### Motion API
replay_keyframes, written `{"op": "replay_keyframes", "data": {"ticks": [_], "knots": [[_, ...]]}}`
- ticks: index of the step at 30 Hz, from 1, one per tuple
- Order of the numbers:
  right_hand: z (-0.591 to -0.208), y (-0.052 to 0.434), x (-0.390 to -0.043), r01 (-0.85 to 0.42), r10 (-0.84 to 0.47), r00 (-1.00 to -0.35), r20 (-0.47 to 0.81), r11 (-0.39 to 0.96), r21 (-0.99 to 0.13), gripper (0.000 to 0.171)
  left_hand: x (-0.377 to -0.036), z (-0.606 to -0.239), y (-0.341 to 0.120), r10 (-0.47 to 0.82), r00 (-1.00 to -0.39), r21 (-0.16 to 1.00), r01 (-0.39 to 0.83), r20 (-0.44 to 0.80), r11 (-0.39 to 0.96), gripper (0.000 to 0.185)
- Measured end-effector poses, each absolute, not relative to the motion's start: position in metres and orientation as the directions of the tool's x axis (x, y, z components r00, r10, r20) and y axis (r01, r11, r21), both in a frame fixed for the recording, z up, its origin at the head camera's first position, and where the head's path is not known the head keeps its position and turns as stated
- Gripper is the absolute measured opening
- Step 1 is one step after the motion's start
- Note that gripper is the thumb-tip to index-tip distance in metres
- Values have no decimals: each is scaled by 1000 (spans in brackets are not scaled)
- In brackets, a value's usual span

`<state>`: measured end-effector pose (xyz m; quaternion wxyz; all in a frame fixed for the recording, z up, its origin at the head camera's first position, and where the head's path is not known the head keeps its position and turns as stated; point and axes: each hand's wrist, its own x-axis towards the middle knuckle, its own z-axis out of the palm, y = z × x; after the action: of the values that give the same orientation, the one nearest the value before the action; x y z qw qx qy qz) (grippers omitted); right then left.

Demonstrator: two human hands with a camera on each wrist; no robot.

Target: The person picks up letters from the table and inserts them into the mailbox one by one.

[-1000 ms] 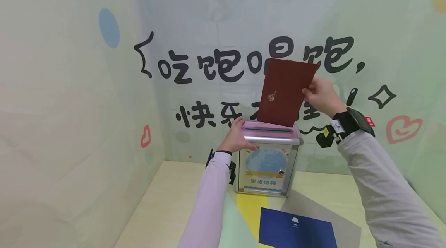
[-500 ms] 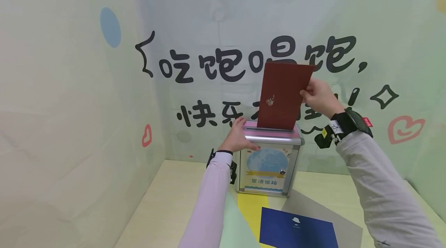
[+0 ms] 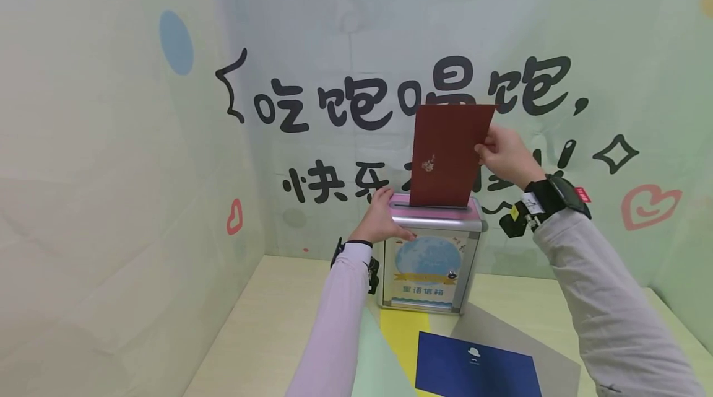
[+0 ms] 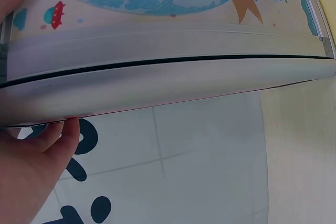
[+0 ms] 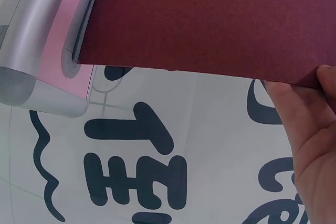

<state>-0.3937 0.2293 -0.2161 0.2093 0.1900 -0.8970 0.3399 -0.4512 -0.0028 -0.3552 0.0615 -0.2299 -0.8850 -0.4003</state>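
Note:
A dark red envelope with a small pale print stands nearly upright over the pink-topped letter box. Its lower edge meets the slot, as the right wrist view shows; how deep it sits there I cannot tell. My right hand pinches the envelope's right edge near the top, thumb on the near face and fingers behind. With my left hand I hold the box's upper left corner. The left thumb lies on the front, while the fingers reach round the side and partly out of sight.
In front of the box lie a blue envelope with a white hat print, a grey sheet, a yellow one and a pale green one, partly overlapping. A printed wall rises behind the table.
The right hand has brought the red envelope down and slightly left, straightening it from a tilt, and its lower edge has come to the slot. The left hand stays on the box.

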Motion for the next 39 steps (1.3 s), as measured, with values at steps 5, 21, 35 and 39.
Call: {"op": "replay_keyframes", "data": {"ticks": [5, 21, 35, 39], "knots": [[-220, 225, -393, -502, -237, -835, 497, 700, -508, 25, -451, -354, -4, 356, -889, 687, 451, 288, 569, 113], [-248, 223, -401, -439, -231, -879, 418, 736, -516, 26, -448, -353, -4, 361, -887, 682, 455, 288, 573, 112], [-272, 220, -407, -417, -220, -891, 397, 744, -522, 26, -450, -355, -4, 357, -889, 697, 449, 286, 559, 113], [-278, 220, -409, -409, -221, -899, 379, 735, -542, 28, -453, -357, -4, 353, -888, 700, 451, 294, 553, 113]]}}
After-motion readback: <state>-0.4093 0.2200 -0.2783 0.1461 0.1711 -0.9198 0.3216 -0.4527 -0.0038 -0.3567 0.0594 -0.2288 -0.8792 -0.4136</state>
